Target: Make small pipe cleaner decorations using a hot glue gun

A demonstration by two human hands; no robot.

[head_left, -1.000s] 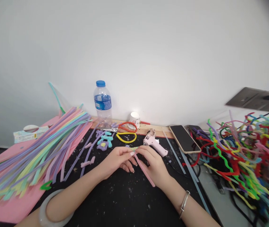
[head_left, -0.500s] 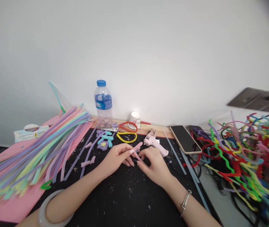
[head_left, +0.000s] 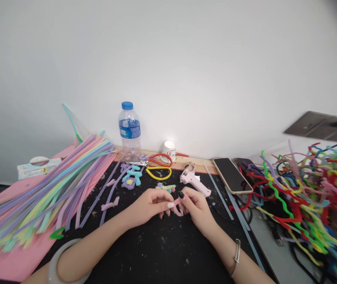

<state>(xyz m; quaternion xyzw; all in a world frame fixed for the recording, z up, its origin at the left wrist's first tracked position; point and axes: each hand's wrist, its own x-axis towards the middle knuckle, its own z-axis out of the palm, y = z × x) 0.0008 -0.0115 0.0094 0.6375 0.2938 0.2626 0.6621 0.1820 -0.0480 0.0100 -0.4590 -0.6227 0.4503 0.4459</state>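
Note:
Both hands meet over the black mat, pinching one short pink pipe cleaner that is bent into a loop. My left hand grips its left end between thumb and fingers. On the other side, my right hand has thumb and index finger closed on it. Just behind the fingers lies a small multicoloured fuzzy piece. A purple and turquoise fuzzy piece is left of that. The pink glue gun rests behind my right hand.
Scissors with red and yellow handles, a paper cup and a bottle stand or lie at the back. Pastel pipe cleaners fill the left. A phone and tangled bright pipe cleaners are at the right.
The pink pipe cleaner, earlier folded with one end pointing up, now curves into a loop lower down. My hands have shifted slightly, uncovering the multicoloured piece behind them.

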